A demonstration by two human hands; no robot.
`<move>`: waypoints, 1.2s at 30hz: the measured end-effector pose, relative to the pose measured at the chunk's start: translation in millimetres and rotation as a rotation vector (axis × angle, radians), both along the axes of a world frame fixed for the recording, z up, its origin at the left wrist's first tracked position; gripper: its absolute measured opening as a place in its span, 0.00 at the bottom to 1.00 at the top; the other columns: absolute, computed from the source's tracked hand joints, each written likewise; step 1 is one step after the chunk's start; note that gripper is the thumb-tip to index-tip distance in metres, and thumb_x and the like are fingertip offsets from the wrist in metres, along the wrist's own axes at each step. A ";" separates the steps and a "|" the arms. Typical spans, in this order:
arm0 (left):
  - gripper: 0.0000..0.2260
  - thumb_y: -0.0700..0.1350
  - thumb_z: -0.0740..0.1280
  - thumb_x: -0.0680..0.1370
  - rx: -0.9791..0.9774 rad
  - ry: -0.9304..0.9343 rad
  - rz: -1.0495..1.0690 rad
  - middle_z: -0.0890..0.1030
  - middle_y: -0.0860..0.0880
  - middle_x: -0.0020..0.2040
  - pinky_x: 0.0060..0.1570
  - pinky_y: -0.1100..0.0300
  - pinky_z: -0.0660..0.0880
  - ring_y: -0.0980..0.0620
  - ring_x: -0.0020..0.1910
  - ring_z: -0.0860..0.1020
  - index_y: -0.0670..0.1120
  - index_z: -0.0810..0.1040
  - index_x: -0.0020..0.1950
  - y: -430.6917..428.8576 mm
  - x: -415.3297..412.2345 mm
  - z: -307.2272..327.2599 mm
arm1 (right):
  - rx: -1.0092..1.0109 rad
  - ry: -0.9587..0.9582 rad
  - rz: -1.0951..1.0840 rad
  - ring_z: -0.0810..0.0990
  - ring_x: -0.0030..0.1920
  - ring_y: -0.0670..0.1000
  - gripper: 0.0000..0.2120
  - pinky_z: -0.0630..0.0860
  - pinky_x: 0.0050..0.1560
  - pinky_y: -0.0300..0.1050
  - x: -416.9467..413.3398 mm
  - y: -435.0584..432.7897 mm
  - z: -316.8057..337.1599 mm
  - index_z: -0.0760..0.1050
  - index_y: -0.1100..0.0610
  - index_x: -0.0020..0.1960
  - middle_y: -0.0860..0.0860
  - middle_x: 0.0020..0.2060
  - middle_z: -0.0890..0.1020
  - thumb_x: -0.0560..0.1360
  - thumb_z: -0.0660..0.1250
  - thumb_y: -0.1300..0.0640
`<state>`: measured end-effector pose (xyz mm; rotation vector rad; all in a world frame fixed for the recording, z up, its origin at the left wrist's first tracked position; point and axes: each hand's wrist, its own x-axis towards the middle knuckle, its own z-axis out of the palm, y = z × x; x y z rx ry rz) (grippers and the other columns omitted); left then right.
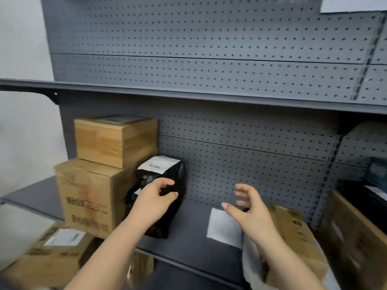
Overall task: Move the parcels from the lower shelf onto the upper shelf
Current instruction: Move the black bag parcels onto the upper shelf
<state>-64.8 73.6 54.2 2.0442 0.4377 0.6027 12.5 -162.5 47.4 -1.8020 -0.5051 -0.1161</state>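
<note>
A black plastic parcel with a white label stands upright on the lower shelf, leaning against the stacked cartons. My left hand is right in front of it, fingers and thumb curved apart, gripping nothing. My right hand hovers to the right with fingers spread, holding nothing, above a flat white parcel that lies on the shelf. A small brown carton sits on a larger carton at the shelf's left. The upper shelf runs across above; its top is hidden.
A brown box with grey wrapping lies at the lower shelf's right, below my right forearm. Another labelled carton sits lower left, beneath the shelf. More boxes fill the neighbouring bay at right. Grey pegboard backs the shelves.
</note>
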 end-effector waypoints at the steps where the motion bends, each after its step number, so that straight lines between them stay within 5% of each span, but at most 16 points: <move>1: 0.12 0.45 0.73 0.73 0.024 -0.019 0.013 0.80 0.52 0.57 0.54 0.60 0.69 0.53 0.56 0.77 0.56 0.79 0.55 15.5 -4.0 1.1 | 0.005 0.006 0.019 0.75 0.55 0.43 0.23 0.70 0.53 0.40 -3.7 17.7 -2.0 0.71 0.43 0.60 0.40 0.57 0.75 0.70 0.76 0.54; 7: 0.16 0.42 0.72 0.73 0.169 -0.112 0.036 0.76 0.55 0.59 0.60 0.54 0.73 0.46 0.58 0.76 0.57 0.76 0.58 92.9 -14.2 10.2 | 0.054 0.047 0.042 0.75 0.57 0.42 0.23 0.72 0.55 0.40 -14.3 119.4 -4.4 0.71 0.41 0.61 0.39 0.58 0.74 0.71 0.75 0.54; 13: 0.24 0.44 0.70 0.74 0.237 -0.086 -0.135 0.69 0.50 0.72 0.73 0.54 0.60 0.50 0.73 0.63 0.55 0.71 0.69 118.4 9.7 3.5 | 0.039 0.076 0.085 0.70 0.63 0.45 0.30 0.69 0.47 0.29 -4.3 195.3 -8.0 0.68 0.42 0.65 0.41 0.63 0.70 0.69 0.77 0.57; 18: 0.25 0.49 0.66 0.78 0.190 -0.019 -0.178 0.62 0.47 0.77 0.74 0.55 0.57 0.48 0.77 0.55 0.53 0.65 0.74 108.2 31.4 -4.1 | -0.026 0.102 0.078 0.70 0.56 0.37 0.33 0.71 0.37 0.22 8.3 217.4 -12.5 0.66 0.45 0.69 0.47 0.67 0.67 0.70 0.73 0.63; 22: 0.24 0.50 0.63 0.80 0.101 -0.010 -0.121 0.50 0.45 0.80 0.74 0.53 0.54 0.48 0.79 0.45 0.53 0.63 0.75 106.1 38.1 0.5 | -0.041 0.120 0.077 0.66 0.66 0.44 0.37 0.67 0.56 0.30 19.3 224.7 -12.3 0.65 0.38 0.69 0.45 0.70 0.65 0.65 0.75 0.56; 26: 0.27 0.53 0.65 0.79 0.040 0.044 -0.087 0.51 0.43 0.80 0.72 0.51 0.57 0.45 0.79 0.47 0.52 0.60 0.76 106.9 47.0 3.8 | -0.066 0.183 0.148 0.65 0.67 0.45 0.39 0.66 0.59 0.36 27.3 228.4 -8.2 0.63 0.36 0.70 0.44 0.69 0.65 0.65 0.75 0.57; 30: 0.32 0.55 0.68 0.76 0.065 0.103 -0.062 0.62 0.43 0.76 0.68 0.51 0.64 0.43 0.75 0.56 0.52 0.59 0.77 110.1 58.7 -3.1 | -0.085 0.234 0.187 0.71 0.64 0.44 0.40 0.72 0.52 0.30 27.5 231.9 -10.0 0.62 0.38 0.71 0.47 0.65 0.70 0.67 0.73 0.62; 36: 0.29 0.50 0.70 0.75 0.069 0.072 -0.067 0.68 0.49 0.71 0.66 0.54 0.64 0.46 0.70 0.61 0.54 0.64 0.74 111.9 59.1 -1.5 | 0.027 0.190 0.080 0.69 0.53 0.31 0.35 0.69 0.42 0.20 17.8 229.7 -11.8 0.65 0.44 0.70 0.36 0.56 0.70 0.70 0.73 0.65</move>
